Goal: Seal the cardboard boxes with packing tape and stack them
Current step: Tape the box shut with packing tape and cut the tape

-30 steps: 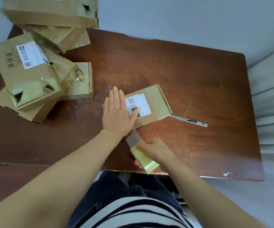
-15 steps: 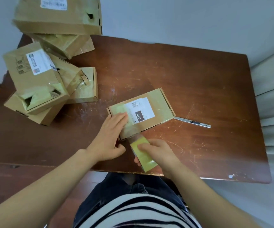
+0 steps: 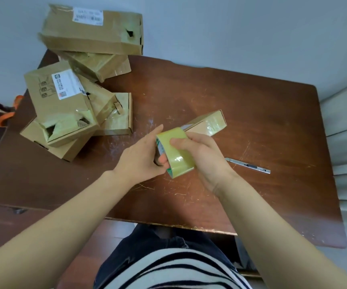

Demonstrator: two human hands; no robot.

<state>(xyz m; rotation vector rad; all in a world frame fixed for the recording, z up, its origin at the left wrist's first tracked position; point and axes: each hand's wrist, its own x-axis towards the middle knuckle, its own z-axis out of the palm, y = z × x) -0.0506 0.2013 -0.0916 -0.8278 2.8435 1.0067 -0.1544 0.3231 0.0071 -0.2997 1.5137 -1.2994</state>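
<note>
Left hand (image 3: 139, 157) holds box (image 3: 208, 124), right hand (image 3: 201, 151) tape roll (image 3: 177, 160) (labels (image 3: 67, 85) unreadable).

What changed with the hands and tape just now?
The left hand came off the small box and joined the right hand on the tape roll, now lifted above the table. The box has turned, label face hidden. The knife and box pile stayed put.

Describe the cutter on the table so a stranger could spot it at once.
Take the brown wooden table and look at its right half, away from the pile of cardboard boxes on the left. Just right of the right hand, flat on the wood, lies the cutter. It alone is a thin, silvery metal strip; its neighbours are cardboard or yellowish tape.
</note>
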